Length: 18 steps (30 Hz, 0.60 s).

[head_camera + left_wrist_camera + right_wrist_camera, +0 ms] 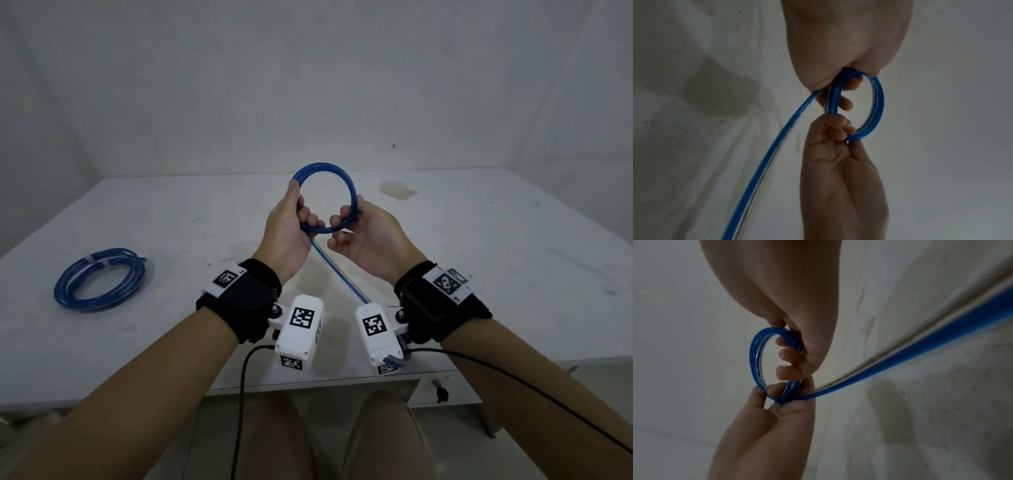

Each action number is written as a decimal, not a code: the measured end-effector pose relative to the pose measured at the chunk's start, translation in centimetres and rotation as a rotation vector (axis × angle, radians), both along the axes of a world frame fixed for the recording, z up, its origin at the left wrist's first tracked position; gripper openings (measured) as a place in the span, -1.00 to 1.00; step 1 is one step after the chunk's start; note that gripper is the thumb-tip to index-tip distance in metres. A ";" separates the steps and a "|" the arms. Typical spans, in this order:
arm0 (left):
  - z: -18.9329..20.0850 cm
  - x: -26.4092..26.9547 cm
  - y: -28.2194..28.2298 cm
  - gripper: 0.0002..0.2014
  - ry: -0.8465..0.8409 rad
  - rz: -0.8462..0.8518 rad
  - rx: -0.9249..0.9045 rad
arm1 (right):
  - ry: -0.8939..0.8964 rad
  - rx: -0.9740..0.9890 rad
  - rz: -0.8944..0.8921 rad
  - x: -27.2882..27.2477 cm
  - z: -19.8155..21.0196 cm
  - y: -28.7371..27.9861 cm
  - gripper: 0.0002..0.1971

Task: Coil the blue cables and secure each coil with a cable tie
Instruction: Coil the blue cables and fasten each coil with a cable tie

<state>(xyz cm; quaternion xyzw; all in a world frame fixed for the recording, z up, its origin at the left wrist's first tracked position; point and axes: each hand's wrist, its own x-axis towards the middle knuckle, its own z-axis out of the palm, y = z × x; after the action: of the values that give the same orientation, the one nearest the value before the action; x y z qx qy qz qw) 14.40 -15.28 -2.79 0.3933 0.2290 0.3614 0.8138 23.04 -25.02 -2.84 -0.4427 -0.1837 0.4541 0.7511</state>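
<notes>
I hold a small coil of blue cable [323, 165] upright above the white table [496, 260]. My left hand [287, 226] grips the coil's left side, thumb on top. My right hand [370, 236] curls its fingers through the ring at its lower right. The loose tail [339, 270] leaves my left hand and runs down toward my right wrist. In the left wrist view my left hand [849, 48] clasps the coil [878, 100], with my right hand [838, 178] below and the tail [772, 154] trailing off. In the right wrist view my right hand [777, 288] hooks the coil [753, 356] and my left hand [766, 434] pinches where the tail [920, 355] leaves.
A second blue coil [92, 306], bound with white ties [89, 258], lies flat at the table's left. A brownish stain [397, 190] marks the far middle of the table. Black camera leads [241, 394] hang from my wrists past the front edge, above my knees.
</notes>
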 end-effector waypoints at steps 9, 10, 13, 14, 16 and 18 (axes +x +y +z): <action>0.9 -0.9 1.7 -0.70 0.216 0.053 0.458 | -0.551 -0.230 0.074 1.4 0.9 -1.5 -0.67; 1.0 -0.9 1.8 -0.72 0.261 0.037 0.532 | -0.614 -0.249 0.058 1.6 1.2 -1.5 -0.67; 1.1 -0.9 1.8 -0.74 0.391 -0.027 0.745 | -0.764 -0.293 0.036 1.9 2.4 -1.6 -0.66; 1.0 -0.9 1.7 -0.73 0.418 -0.061 0.804 | -0.801 -0.309 0.044 1.9 2.8 -1.6 -0.65; 0.9 -0.9 1.6 -0.72 0.454 -0.114 0.904 | -0.877 -0.350 0.086 1.7 3.4 -1.4 -0.59; 0.9 -0.9 1.5 -0.72 0.464 -0.128 0.951 | -0.934 -0.373 0.131 1.5 3.6 -1.2 -0.55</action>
<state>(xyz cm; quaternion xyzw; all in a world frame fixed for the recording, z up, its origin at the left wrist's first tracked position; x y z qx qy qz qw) 13.47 -13.82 -1.93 0.8017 0.1893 0.2783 0.4938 24.53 -26.21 0.76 -0.7127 -0.4429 0.2790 0.4669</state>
